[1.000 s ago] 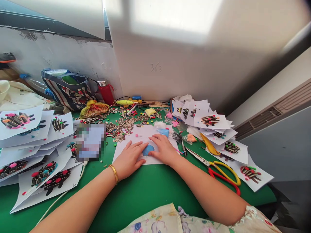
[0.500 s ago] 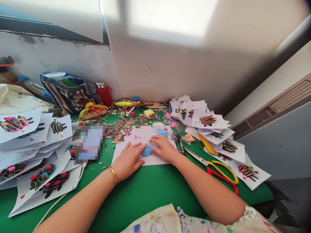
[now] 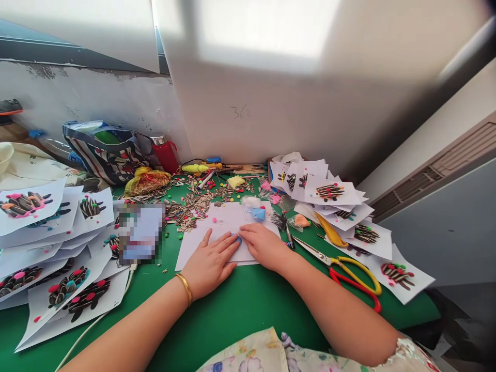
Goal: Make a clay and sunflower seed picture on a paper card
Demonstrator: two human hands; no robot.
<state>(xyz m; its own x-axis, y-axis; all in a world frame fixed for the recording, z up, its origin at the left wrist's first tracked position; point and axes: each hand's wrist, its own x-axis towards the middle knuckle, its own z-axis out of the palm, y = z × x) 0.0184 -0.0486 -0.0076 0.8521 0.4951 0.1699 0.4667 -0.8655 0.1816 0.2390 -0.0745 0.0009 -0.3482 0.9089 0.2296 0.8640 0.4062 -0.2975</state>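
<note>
A white sheet of paper (image 3: 190, 244) lies on the green table before me. My left hand (image 3: 211, 262) rests on it palm down, fingers stretched out, with the fingertips over a flattened patch of blue modelling clay (image 3: 238, 237). From the other side, my right hand (image 3: 264, 247) lies low on the paper with its fingers extended and their tips at the clay's edge. Most of the clay is hidden beneath the fingers. Just beyond the right hand sits a blue clay lump (image 3: 256, 213) in clear wrapping. A small pink ball (image 3: 214, 220) lies on the sheet.
Striped sunflower seeds (image 3: 194, 206) and coloured balls scatter behind the sheet. Scissors (image 3: 333, 263) and a yellow-handled cutter (image 3: 331, 231) lie at right. Paper sheets with seed hedgehogs stack at right (image 3: 406, 274) and left (image 3: 50, 305). A phone (image 3: 143, 232) with a cable lies left.
Both hands have come closer together over the blue clay, which now shows far less between them. The right hand has shifted slightly towards me. The view has tilted a little.
</note>
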